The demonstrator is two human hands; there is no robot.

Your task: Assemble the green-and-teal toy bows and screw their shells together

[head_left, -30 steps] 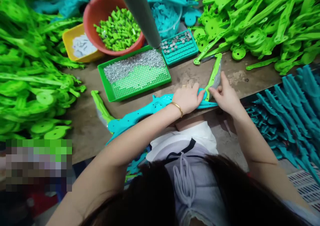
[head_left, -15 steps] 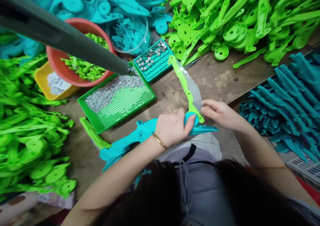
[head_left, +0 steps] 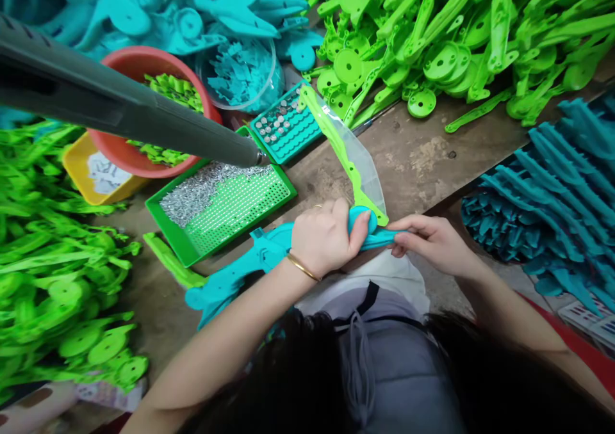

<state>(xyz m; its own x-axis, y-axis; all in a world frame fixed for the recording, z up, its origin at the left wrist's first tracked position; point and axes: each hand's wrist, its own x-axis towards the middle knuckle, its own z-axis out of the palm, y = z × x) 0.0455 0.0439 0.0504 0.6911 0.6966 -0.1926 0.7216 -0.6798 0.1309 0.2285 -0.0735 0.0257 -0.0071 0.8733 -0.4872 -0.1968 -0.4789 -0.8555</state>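
In the head view, your left hand [head_left: 321,237] has its fingers curled closed around the blue frame [head_left: 230,277] at the near edge of the tabletop [head_left: 423,159]. Your right hand [head_left: 438,245] pinches the frame's pointed end, fingers nearly meeting thumb. A green arm [head_left: 342,151] slants away from beside your left thumb.
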